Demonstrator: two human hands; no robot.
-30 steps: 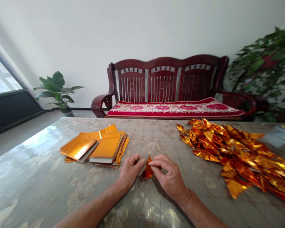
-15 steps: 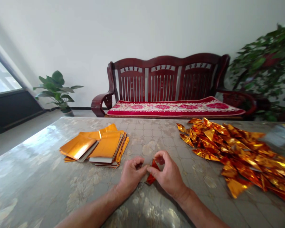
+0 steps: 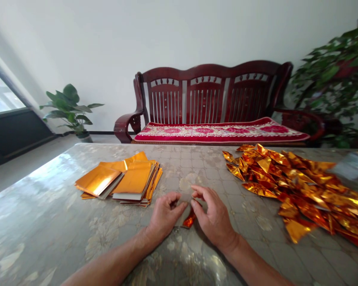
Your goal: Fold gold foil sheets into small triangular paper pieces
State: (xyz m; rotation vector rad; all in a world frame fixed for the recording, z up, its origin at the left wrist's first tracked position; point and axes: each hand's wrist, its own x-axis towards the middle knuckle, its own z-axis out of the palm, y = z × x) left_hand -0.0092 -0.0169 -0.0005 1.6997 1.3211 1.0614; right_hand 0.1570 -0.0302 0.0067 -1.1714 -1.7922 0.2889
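Between my hands, just above the table, is a sheet of orange foil paper [image 3: 189, 221], partly folded. Its dull grey back faces up and a shiny strip shows at the near right. My left hand [image 3: 164, 214] pinches the left side of the sheet between thumb and curled fingers. On the other side, my right hand [image 3: 214, 214] has its thumb and forefinger closed at the right edge. The fingers hide part of the sheet. To the left lies a stack of flat orange foil sheets [image 3: 134, 179]. A heap of folded foil pieces [image 3: 298, 186] spreads over the right side.
A patterned, glossy cover lies on the table [image 3: 107, 242]. Behind it stands a dark red wooden bench [image 3: 204, 99] with a red floral cushion [image 3: 220, 131]. Potted plants [image 3: 70, 105] flank it. A clear plastic bag [image 3: 352, 169] sits at the far right.
The foil sheet has turned or opened between my fingers, so its grey back now shows more. My right fingers have come down and straightened somewhat. The view has shifted slightly.
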